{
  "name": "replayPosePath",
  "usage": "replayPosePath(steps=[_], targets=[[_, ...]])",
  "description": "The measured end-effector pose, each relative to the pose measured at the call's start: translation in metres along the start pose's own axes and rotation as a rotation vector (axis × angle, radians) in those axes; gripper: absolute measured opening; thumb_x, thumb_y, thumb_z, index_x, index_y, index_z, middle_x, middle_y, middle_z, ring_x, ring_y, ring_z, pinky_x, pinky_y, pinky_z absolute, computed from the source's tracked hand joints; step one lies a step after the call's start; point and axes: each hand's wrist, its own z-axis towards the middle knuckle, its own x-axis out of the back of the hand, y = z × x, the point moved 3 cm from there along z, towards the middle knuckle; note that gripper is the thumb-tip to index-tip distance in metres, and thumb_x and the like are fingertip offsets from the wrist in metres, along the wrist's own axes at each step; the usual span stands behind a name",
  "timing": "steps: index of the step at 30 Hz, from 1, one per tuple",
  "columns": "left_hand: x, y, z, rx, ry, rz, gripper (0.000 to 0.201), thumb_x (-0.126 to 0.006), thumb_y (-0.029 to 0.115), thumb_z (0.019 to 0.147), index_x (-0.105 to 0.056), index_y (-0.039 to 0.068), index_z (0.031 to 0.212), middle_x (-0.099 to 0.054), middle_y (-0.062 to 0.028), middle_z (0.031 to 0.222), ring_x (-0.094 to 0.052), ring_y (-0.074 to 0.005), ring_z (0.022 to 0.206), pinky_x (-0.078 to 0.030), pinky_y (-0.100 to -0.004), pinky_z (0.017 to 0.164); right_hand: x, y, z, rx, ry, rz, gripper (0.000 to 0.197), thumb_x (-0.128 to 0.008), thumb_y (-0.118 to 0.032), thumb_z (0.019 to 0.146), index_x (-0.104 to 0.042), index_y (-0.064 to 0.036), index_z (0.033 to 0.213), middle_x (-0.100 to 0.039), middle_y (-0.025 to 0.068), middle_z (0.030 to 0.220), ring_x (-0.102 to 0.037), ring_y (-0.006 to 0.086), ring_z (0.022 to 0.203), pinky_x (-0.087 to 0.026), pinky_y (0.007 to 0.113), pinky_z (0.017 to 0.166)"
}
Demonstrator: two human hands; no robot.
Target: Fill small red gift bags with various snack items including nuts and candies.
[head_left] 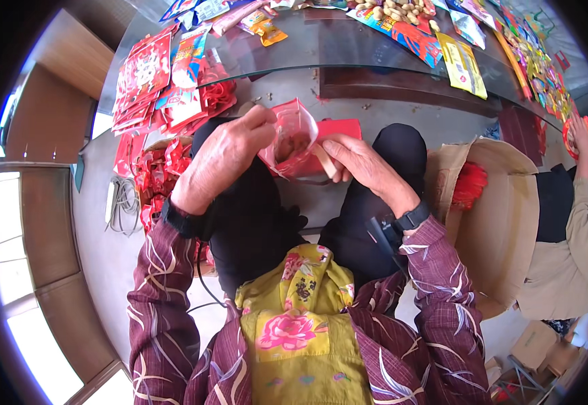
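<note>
Between my knees a red paper-like bag (300, 115) stands with its mouth turned up. Brownish pieces, too blurred to name, lie inside it. My left hand (234, 143) is closed at the bag's left rim, its fingers curled together there. On the opposite side my right hand (361, 156) pinches the bag's right edge between thumb and fingers. Behind the bag, a flat red piece (342, 127) shows partly; I cannot tell whether it belongs to the same bag.
Ahead is a glass-topped table (260, 57) with a stack of red bags (147, 77), peanuts (395, 9) and a yellow packet (461, 64). Red bags (162, 169) are heaped by my left knee. An open cardboard box (503, 223) stands at right, beside another person's arm (581, 196).
</note>
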Motion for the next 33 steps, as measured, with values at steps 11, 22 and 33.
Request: replayPosePath(steps=[11,22,33], targets=[[0.012,0.008,-0.017,0.116,0.274,-0.021,0.014,-0.056,-0.010,0.082,-0.060,-0.002,0.093,-0.062,-0.0157,0.110,-0.065,-0.0339,0.090,-0.053,-0.0336,0.077,-0.045,0.012,0.002,-0.243,-0.168,0.470,0.053,-0.051,-0.050,0.101,-0.063,0.0013,0.110,-0.064,0.0044,0.086,-0.063,0.0118,0.073,-0.049,0.025,0.063],[-0.040,0.058,-0.067,0.528,0.341,-0.506,0.012,-0.064,0.009,0.095,-0.066,-0.003,0.092,-0.061,-0.0094,0.073,-0.059,-0.0177,0.060,-0.047,-0.0312,0.057,-0.048,0.008,0.005,-0.279,-0.243,0.672,0.043,-0.049,-0.041,0.104,-0.066,-0.0014,0.108,-0.068,0.0070,0.088,-0.064,0.0144,0.072,-0.049,0.026,0.064],[-0.090,0.038,-0.048,0.519,0.211,-1.426,0.058,-0.031,0.047,0.108,-0.062,0.000,0.092,-0.065,-0.0077,0.076,-0.064,-0.0179,0.075,-0.052,-0.0350,0.081,-0.055,-0.006,-0.008,-0.300,-0.254,0.939,0.041,-0.050,-0.039,0.104,-0.065,-0.0018,0.108,-0.065,0.0034,0.085,-0.061,0.0156,0.071,-0.046,0.027,0.063]])
